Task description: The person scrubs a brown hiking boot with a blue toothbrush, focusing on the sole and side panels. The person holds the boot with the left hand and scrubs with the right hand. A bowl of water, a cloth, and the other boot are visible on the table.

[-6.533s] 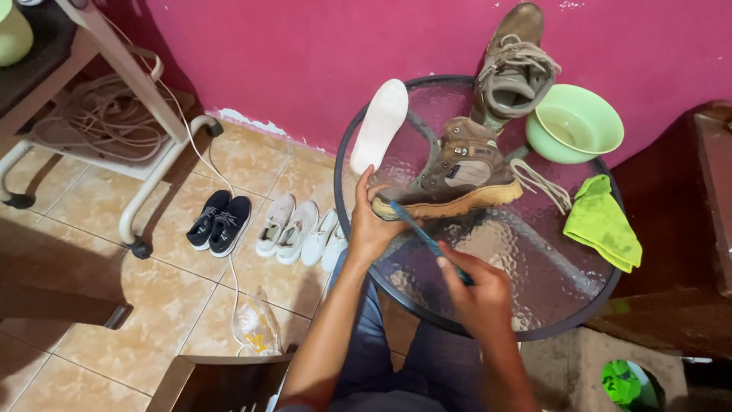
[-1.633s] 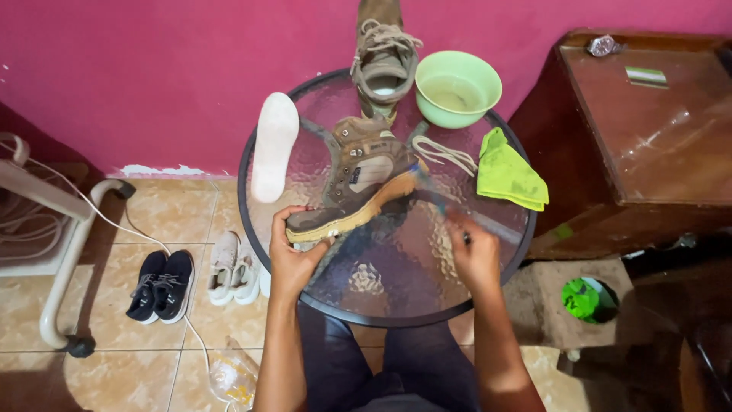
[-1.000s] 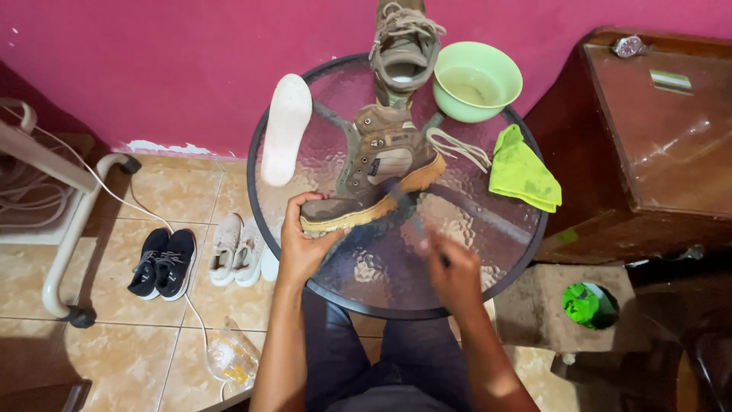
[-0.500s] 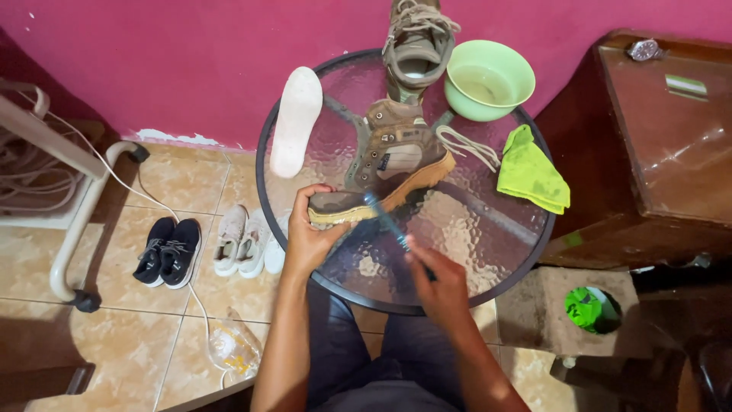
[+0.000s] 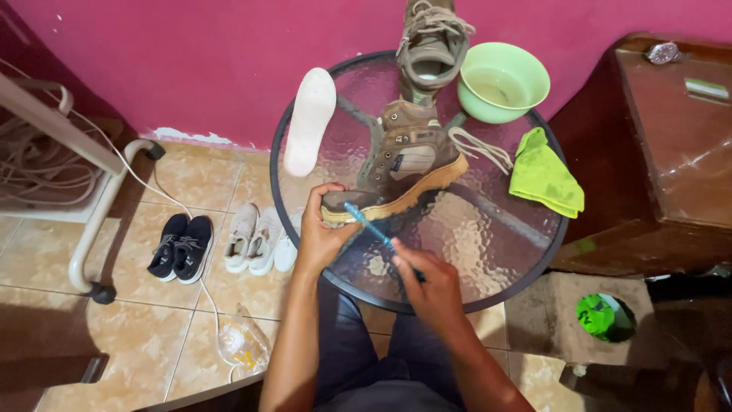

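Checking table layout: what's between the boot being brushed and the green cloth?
Head view: loose shoelaces lie on the glass table between the boot and cloth; otherwise bare glass.

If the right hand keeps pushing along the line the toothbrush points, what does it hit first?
Most likely the boot: the right hand aims its blue toothbrush up-left, and the bristle end is already at the boot's toe edge, next to the left hand gripping that toe.

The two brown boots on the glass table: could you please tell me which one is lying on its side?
The nearer boot, gripped at its toe by the left hand, lies on its side with its tan sole showing. The far boot stands upright beside the green bowl.
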